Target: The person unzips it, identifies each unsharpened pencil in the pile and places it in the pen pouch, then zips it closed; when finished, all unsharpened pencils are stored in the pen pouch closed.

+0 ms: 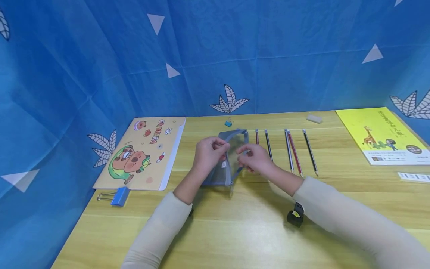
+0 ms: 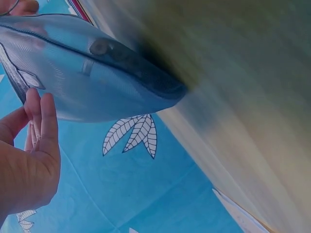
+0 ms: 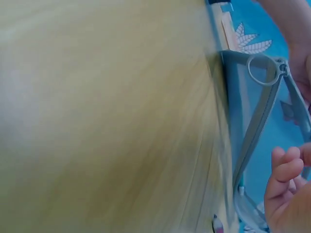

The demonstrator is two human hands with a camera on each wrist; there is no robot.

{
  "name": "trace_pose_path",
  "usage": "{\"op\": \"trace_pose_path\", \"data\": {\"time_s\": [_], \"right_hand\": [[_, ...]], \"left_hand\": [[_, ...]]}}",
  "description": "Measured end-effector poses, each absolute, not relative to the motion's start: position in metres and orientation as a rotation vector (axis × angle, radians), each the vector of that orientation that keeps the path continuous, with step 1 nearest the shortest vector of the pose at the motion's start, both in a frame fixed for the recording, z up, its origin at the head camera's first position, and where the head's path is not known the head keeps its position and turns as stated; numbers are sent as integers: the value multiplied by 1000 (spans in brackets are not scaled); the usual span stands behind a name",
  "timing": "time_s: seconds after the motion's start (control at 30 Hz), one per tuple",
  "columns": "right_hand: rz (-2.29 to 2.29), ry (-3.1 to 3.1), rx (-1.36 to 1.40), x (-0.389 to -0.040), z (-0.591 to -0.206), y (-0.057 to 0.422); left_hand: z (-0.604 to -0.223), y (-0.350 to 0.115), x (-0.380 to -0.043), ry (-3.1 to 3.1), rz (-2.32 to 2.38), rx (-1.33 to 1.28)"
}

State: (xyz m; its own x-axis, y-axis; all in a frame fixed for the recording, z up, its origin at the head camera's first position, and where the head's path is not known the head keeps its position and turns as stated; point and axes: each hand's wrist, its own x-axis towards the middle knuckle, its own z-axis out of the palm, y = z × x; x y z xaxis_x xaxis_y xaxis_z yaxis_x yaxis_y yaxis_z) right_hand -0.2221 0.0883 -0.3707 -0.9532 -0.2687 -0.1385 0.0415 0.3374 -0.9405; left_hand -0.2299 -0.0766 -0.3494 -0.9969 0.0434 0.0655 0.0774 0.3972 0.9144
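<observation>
A grey-blue mesh zip pouch (image 1: 218, 173) stands on the table with its mouth spread. My left hand (image 1: 209, 152) pinches one zipped edge between thumb and fingers; the left wrist view shows this hand (image 2: 36, 150) at the mesh side. Over the mouth, by the opposite edge, is my right hand (image 1: 255, 158), its fingers loosely bent and nothing visible between them. From the right wrist side, the right hand (image 3: 289, 189) appears apart from the near zip band (image 3: 257, 121). A ring pull (image 3: 262, 70) hangs at the zip's end. The pouch's inside is largely hidden.
Several pencils (image 1: 309, 151) lie right of the pouch. An eraser (image 1: 314, 118) and small teal clip (image 1: 228, 123) sit behind. A capybara folder (image 1: 152, 153) and blue binder clip (image 1: 120, 197) are left; a yellow booklet (image 1: 379, 130) and white strip (image 1: 414, 177) are right.
</observation>
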Motion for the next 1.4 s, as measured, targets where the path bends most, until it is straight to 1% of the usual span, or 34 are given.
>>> {"op": "trace_pose_path", "data": {"time_s": [0.1,0.27,0.37,0.47,0.8,1.1,1.4], "right_hand": [[-1563,2417,-381,-208,-371,95],[-1325,2571,-783,-181,-377,99],[-1229,2590,-900,-168,-380,97],[-1218,2585,-894,-160,-382,94],[-1413,2576,-696,-151,-387,84],[-1336,2700,-605,-151,-385,74],[-1410,2665,-644,-152,-382,80]], "left_hand": [[-349,-77,-230,-2579,-1719,-109],[-348,-79,-231,-2568,-1726,-114],[-348,-80,-231,-2579,-1708,-117],[-348,-80,-231,-2588,-1685,-113],[-344,-80,-232,-2578,-1703,-58],[-342,-78,-231,-2551,-1733,-57],[-345,-80,-232,-2579,-1689,-86]]}}
